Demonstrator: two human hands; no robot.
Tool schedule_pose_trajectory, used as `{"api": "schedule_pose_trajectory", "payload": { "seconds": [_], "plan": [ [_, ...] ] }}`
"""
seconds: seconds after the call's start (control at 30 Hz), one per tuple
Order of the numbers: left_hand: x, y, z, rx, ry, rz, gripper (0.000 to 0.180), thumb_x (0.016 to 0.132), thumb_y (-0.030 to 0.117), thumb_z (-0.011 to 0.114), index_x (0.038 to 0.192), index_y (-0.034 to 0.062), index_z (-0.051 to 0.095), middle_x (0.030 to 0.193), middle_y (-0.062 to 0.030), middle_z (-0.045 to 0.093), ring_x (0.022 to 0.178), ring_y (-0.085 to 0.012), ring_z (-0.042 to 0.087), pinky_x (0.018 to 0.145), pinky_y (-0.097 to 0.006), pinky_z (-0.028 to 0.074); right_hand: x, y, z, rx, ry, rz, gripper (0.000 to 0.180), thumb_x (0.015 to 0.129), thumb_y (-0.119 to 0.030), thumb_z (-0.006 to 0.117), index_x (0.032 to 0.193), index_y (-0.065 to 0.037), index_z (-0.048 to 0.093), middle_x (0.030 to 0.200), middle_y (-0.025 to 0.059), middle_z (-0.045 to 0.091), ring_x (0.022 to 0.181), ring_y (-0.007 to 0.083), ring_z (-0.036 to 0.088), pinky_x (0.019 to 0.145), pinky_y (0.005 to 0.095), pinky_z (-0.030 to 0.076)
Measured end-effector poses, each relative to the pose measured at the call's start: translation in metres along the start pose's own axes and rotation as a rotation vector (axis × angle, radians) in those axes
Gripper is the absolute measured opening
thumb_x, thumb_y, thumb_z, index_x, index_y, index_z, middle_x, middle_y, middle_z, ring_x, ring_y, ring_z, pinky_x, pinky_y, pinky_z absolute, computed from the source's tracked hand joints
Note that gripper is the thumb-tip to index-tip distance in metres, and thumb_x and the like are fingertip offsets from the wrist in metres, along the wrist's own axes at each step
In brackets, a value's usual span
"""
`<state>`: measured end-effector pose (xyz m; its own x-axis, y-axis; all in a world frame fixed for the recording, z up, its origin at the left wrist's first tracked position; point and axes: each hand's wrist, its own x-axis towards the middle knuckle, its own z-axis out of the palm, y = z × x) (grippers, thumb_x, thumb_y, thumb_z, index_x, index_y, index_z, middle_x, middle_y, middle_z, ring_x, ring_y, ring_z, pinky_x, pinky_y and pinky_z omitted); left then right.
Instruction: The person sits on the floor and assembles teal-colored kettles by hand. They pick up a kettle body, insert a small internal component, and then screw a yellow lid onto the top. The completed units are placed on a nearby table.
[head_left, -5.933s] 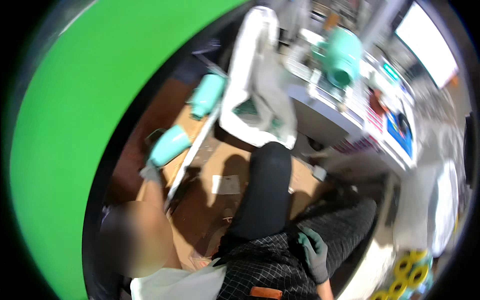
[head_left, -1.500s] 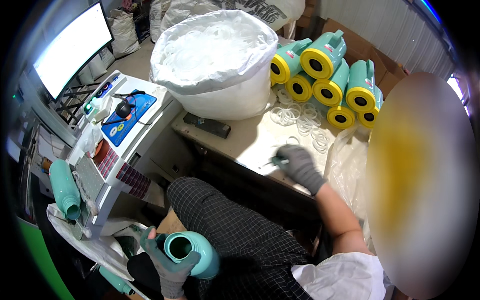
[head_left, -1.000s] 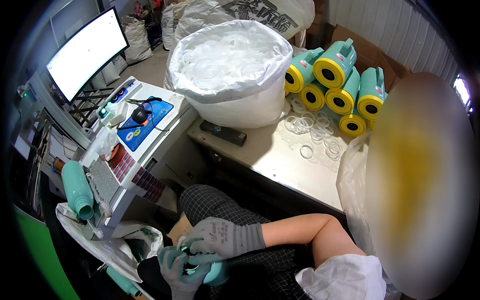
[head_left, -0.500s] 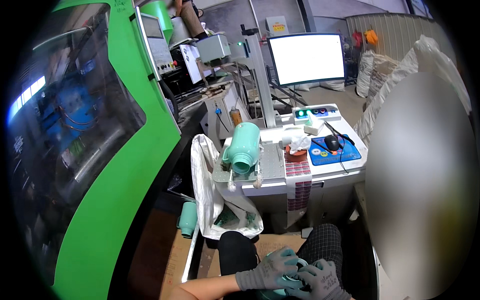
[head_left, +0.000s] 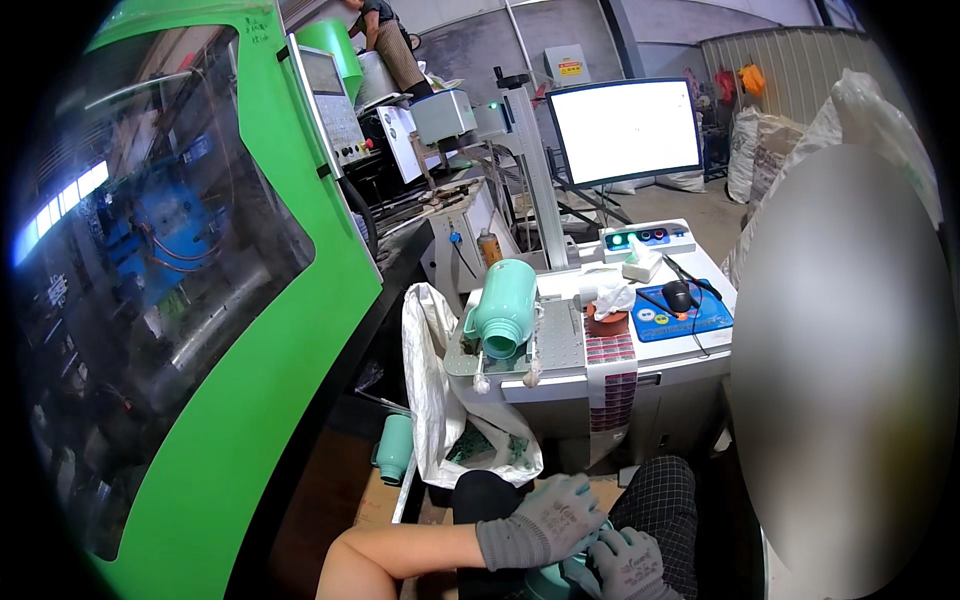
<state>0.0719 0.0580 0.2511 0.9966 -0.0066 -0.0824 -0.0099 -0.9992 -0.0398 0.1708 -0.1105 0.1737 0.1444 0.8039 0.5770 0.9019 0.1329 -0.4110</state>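
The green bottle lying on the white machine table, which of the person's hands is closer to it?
Left. The left hand lies almost straight below the green bottle, while the right hand sits lower and further right; both are far from it, on a teal piece in the lap.

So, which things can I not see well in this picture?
- Teal bottle in the lap, head view: mostly covered by the left hand and right hand, and cut by the lower edge.
- Right side: a large blurred patch hides what is behind it.
- Monitor: washed out white, nothing readable.
- Person at the top: cut off by the edge.
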Motion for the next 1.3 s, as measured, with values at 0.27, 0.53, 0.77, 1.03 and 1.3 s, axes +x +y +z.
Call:
{"api": "schedule_pose_trajectory", "payload": {
  "seconds": [0.27,0.53,0.77,1.03,1.3],
  "plan": [
    [0.023,-0.023,0.013,-0.016,-0.134,0.261,0.021,0.086,0.023,0.071,0.103,0.0117,0.074,0.115,-0.0096,0.06,0.114,-0.0265,0.059,0.089,-0.04,0.052,0.001,-0.003,-0.006,0.038,-0.047,0.016,0.032,0.083,-0.035,0.073,0.102,-0.009,0.07,0.103,0.0133,0.069,0.087,0.0315,0.062,0.076,0.0444,0.049],
    [0.025,-0.016,0.0,-0.096,-0.11,0.148,0.024,0.081,0.028,0.074,0.098,0.011,0.07,0.096,-0.0082,0.068,0.09,-0.0288,0.07,0.077,-0.042,0.056,0.0,-0.004,-0.009,-0.02,-0.135,0.036,0.042,0.081,-0.047,0.08,0.097,-0.009,0.069,0.097,0.0102,0.066,0.09,0.0287,0.063,0.077,0.0434,0.048],
    [0.005,-0.011,0.044,-0.852,0.411,-0.086,0.051,0.086,0.035,0.08,0.127,0.0081,0.064,0.116,-0.0123,0.068,0.104,-0.0292,0.068,0.094,-0.041,0.054,-0.042,0.012,-0.024,0.112,0.142,0.057,0.041,0.065,-0.038,0.092,0.075,-0.013,0.061,0.078,0.0021,0.063,0.072,0.023,0.061,0.062,0.0364,0.042],
    [-0.013,0.064,0.087,-0.847,0.39,-0.037,0.063,0.084,0.037,0.083,0.134,0.0059,0.061,0.129,-0.0183,0.065,0.116,-0.0376,0.065,0.101,-0.047,0.052,-0.104,0.002,-0.069,0.888,-0.079,1.315,0.063,0.094,-0.028,0.066,0.142,0.004,0.043,0.103,0.0187,0.067,0.071,0.0218,0.07,0.06,0.0324,0.058],
    [0.08,-0.077,0.119,-1.121,0.787,-0.538,0.04,0.093,0.017,0.075,0.124,-0.003,0.06,0.11,-0.0109,0.065,0.086,-0.0208,0.065,0.077,-0.036,0.055,-0.161,0.049,-0.076,1.396,0.794,1.135,0.055,0.11,-0.04,0.04,0.156,-0.01,0.035,0.143,0.0159,0.051,0.12,0.0273,0.059,0.088,0.0411,0.057]
  ]
}}
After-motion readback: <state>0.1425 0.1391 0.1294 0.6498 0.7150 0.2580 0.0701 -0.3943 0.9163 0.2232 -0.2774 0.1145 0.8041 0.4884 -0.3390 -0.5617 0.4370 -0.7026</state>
